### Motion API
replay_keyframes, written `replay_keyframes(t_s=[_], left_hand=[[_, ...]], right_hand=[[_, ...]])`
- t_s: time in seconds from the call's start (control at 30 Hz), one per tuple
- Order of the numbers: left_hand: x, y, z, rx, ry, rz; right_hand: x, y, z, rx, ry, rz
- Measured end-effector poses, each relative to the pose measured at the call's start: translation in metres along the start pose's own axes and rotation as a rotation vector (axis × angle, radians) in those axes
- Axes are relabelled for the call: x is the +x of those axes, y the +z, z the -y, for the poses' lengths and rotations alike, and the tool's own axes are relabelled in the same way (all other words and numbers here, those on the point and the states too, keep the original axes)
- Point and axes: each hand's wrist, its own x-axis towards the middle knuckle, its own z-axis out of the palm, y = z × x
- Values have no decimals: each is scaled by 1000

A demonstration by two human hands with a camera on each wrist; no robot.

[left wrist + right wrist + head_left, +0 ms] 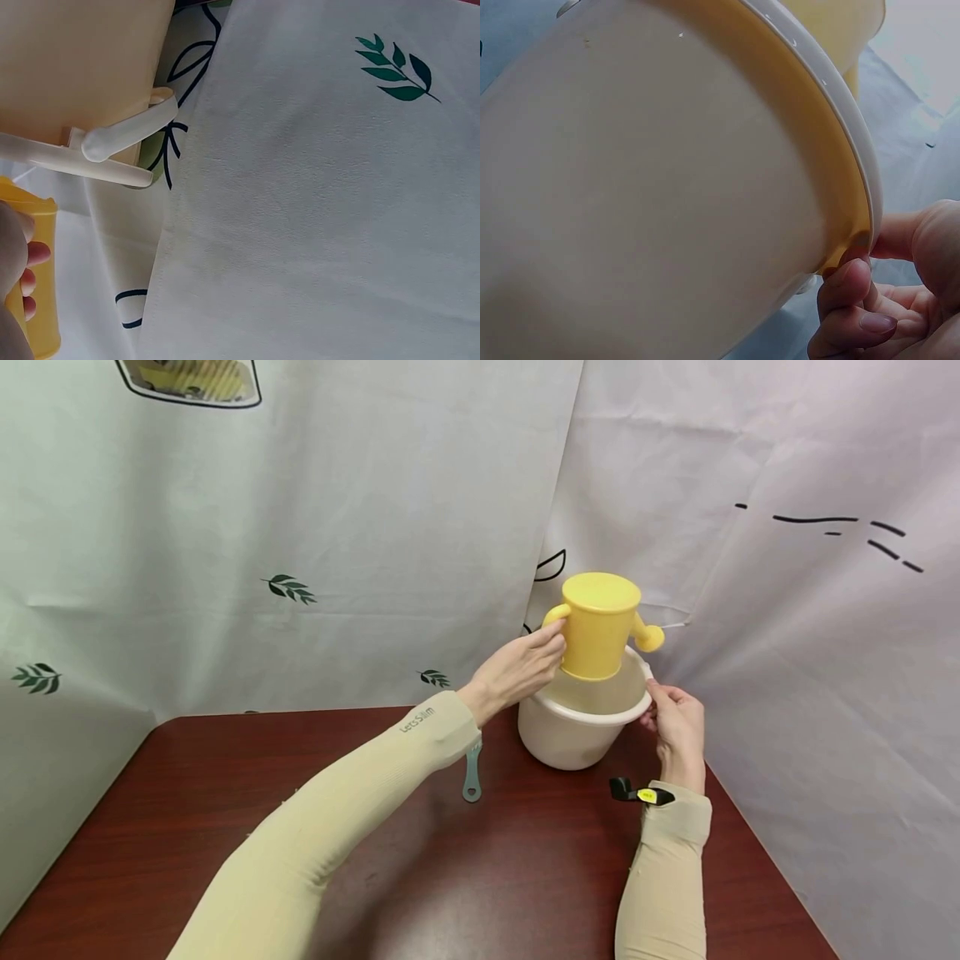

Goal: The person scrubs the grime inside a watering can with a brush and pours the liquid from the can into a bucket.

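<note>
My left hand [522, 667] grips the handle of a yellow watering can [597, 639]. The can is held upside down, its flat base facing up and its spout pointing down to the right. It hangs over the mouth of a white bucket [564, 735], which tilts slightly on the table. My right hand [678, 718] pinches the bucket's rim on the right side, thumb and fingers either side of it in the right wrist view. In the left wrist view, fingers [37, 253] curl by the yellow can [46, 300]. The inside of the bucket is mostly hidden.
On the dark red table [525, 877] lies a teal handle [472, 781] with a hole, partly hidden by my left sleeve. White cloth walls [360, 527] with leaf prints stand close behind and on the right. A black strap [641, 793] sits at my right wrist.
</note>
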Motion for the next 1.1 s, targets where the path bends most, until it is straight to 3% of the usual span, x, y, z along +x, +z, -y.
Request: replay_keyframes(t_s=[0.5,1.1], left_hand=[[3,1,-3,32,-3,-3],[0,3,-3,-17,-28,-2]], right_hand=[[3,-2,1,13,16,-10],[5,-3,2,14,7,-1]])
